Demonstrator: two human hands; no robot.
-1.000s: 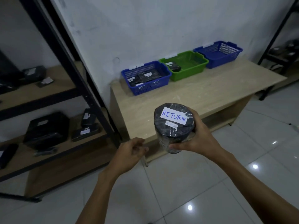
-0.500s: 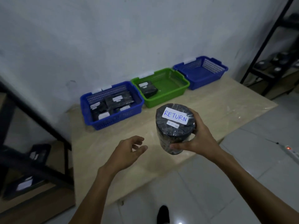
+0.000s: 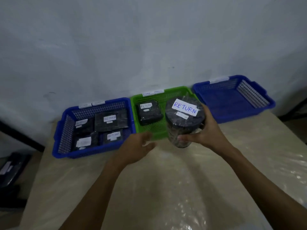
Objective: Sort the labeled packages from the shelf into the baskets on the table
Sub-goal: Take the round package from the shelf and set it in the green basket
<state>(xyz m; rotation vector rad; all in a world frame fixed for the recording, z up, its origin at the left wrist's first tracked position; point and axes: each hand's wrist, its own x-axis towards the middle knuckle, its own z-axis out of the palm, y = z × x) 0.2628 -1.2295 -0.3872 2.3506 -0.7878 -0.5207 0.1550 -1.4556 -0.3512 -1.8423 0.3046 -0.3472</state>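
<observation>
Pale wood table [image 3: 167,183] against white wall [image 3: 149,39]; right hand [image 3: 209,133] grips package [image 3: 183,121], left hand [image 3: 134,149] relaxed

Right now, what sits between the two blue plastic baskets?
The green plastic basket, holding one black wrapped package; the head view shows it.

RETURN on round package [image 3: 184,121], boxed package [image 3: 150,114]

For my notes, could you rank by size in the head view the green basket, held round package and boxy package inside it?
Green basket
Round package
Boxy package: unsure, the round one is nearer the camera
</observation>
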